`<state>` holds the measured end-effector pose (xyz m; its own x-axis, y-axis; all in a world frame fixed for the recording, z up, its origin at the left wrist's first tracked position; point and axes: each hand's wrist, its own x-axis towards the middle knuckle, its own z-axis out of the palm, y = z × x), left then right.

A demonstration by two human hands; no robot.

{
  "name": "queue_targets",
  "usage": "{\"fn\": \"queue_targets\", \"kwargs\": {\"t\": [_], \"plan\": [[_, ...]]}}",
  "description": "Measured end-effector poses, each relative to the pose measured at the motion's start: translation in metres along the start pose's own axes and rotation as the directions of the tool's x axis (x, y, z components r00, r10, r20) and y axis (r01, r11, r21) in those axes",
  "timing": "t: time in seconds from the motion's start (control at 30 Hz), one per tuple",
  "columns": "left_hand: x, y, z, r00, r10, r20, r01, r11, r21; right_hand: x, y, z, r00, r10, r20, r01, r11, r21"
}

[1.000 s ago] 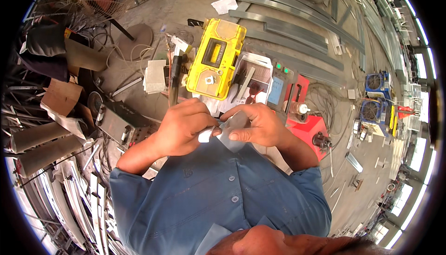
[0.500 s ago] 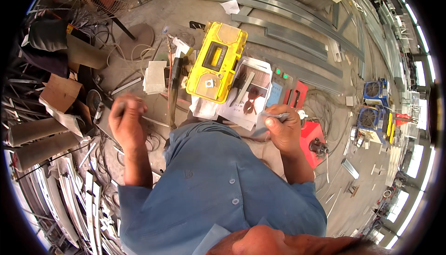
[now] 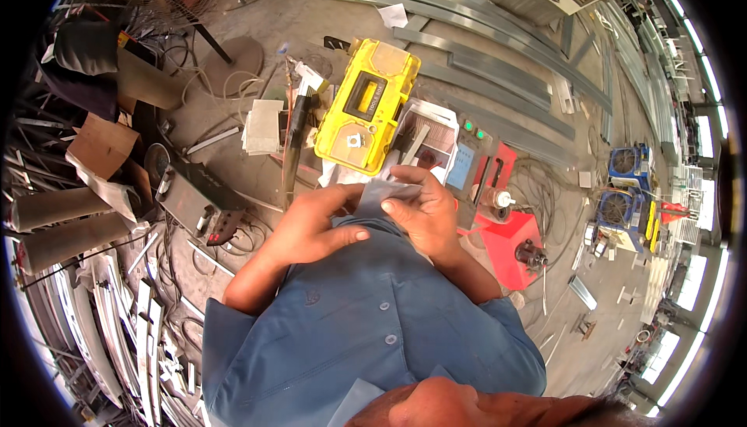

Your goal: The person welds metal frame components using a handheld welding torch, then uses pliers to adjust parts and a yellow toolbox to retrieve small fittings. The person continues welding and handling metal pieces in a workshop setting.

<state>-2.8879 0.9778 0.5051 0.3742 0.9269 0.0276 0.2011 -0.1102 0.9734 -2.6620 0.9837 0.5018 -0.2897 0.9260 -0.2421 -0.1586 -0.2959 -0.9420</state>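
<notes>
My right hand (image 3: pixel 426 217) is closed, pinching a thin grey sheet (image 3: pixel 378 194) between thumb and fingers in front of my belly. Beside it my left hand (image 3: pixel 315 223) has its thumb stretched out, apart from the fingers. Its fingertips come up to the sheet's left edge; whether they touch it I cannot tell. Just beyond both hands stands a yellow toolbox (image 3: pixel 379 57) with a black handle. Papers and a white tray (image 3: pixel 449 123) lie to its right, partly hidden by my right hand.
A torch-like tool with a black handle (image 3: pixel 297 135) stands left of the toolbox, near pale square sheets (image 3: pixel 263 126). A dark metal box (image 3: pixel 198 200) is at the left. Red equipment (image 3: pixel 510 244) and cables are at the right. Long metal profiles (image 3: pixel 498 77) lie farther off.
Both hands have come inward and together in front of my belly. The grey sheet has moved left with my right hand, and my left hand has opened beside it.
</notes>
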Motion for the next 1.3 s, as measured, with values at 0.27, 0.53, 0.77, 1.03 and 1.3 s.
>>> {"fn": "queue_targets", "kwargs": {"t": [0.27, 0.53, 0.77, 1.03, 1.3], "plan": [[0.000, -0.012, 0.027, 0.985, 0.025, -0.170, -0.011, 0.997, 0.082, 0.001, 0.007, 0.005, 0.986, -0.165, 0.030, 0.166, 0.986, -0.021], [0.004, -0.002, 0.027, 0.975, 0.142, -0.170, -0.110, 0.976, 0.186, 0.013, -0.022, -0.005, 0.765, -0.632, 0.120, 0.583, 0.603, -0.545], [0.005, -0.001, 0.026, 0.963, 0.211, -0.167, -0.155, 0.942, 0.296, 0.016, -0.036, 0.002, 0.682, -0.683, 0.263, 0.637, 0.377, -0.673], [0.003, 0.002, 0.027, 0.965, 0.204, -0.166, -0.150, 0.945, 0.291, 0.018, -0.031, 0.006, 0.644, -0.714, 0.273, 0.651, 0.325, -0.686], [0.001, -0.003, 0.027, 0.952, 0.254, -0.171, -0.185, 0.921, 0.342, 0.019, -0.029, 0.009, 0.639, -0.719, 0.274, 0.643, 0.304, -0.703]]}}
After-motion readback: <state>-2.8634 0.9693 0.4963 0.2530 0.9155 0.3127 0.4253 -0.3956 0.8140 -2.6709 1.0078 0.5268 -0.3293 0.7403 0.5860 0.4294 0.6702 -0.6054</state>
